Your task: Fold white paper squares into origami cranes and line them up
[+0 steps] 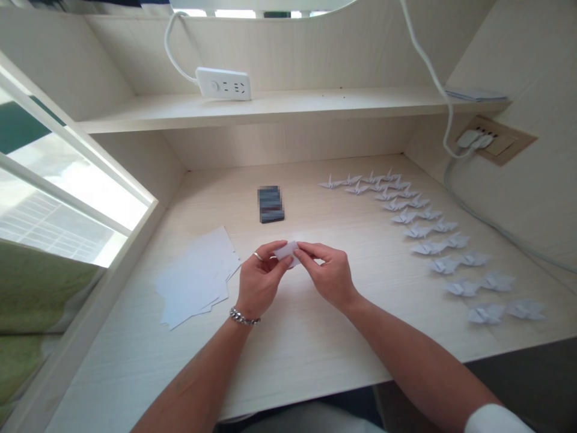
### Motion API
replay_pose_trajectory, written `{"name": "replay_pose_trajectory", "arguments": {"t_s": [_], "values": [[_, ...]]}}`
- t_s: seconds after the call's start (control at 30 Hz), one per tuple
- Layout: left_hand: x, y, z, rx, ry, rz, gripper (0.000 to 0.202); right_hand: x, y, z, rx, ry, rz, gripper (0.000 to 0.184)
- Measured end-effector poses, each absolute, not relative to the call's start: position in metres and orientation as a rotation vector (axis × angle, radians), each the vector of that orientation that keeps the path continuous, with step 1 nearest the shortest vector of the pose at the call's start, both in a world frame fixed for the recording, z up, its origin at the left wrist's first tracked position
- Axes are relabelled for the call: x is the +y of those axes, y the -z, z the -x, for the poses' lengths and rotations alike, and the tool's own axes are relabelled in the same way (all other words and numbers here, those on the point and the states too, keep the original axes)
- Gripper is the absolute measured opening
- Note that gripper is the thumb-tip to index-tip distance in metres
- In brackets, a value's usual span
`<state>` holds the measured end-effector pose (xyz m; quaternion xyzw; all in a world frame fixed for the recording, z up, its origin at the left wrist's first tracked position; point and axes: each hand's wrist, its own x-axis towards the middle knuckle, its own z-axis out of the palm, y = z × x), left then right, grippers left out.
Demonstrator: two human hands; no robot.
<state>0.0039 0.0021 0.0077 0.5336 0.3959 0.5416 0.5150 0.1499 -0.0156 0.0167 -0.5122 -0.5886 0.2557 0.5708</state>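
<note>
A small folded piece of white paper is held up between both hands above the middle of the desk. My left hand, with a ring and a chain bracelet, pinches its left part between thumb and fingers. At the right edge, the thumb and index finger of my right hand grip the same paper. The fingers cover part of it, so its exact fold is hard to see. Beside my left hand lies a loose stack of white paper sheets. Rows of folded white paper cranes stand to the right.
A dark, blurred-out rectangular object lies beyond my hands on the desk. A power strip rests on the shelf. Its white cable and a wall socket are at the right. A window frame borders the left.
</note>
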Motion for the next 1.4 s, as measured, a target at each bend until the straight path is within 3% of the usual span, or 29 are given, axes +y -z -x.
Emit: {"name": "replay_pose_trajectory", "arguments": {"t_s": [0.2,0.53,1.27,1.4], "values": [[0.001,-0.01,-0.004,0.954,-1.314,-1.307,0.03,-0.016,-0.017,-0.149,-1.383,-0.592,1.169,0.017],[0.003,-0.005,0.0,1.163,-1.289,-1.423,0.023,-0.011,-0.011,-0.15,-1.247,-0.876,1.175,0.021],[0.003,-0.011,-0.001,1.164,-1.159,-1.426,0.026,-0.003,-0.007,-0.152,-1.14,-1.144,1.134,0.022],[0.003,-0.013,-0.002,1.102,-1.058,-1.319,0.038,-0.002,-0.008,-0.153,-1.074,-1.11,1.184,0.022]]}}
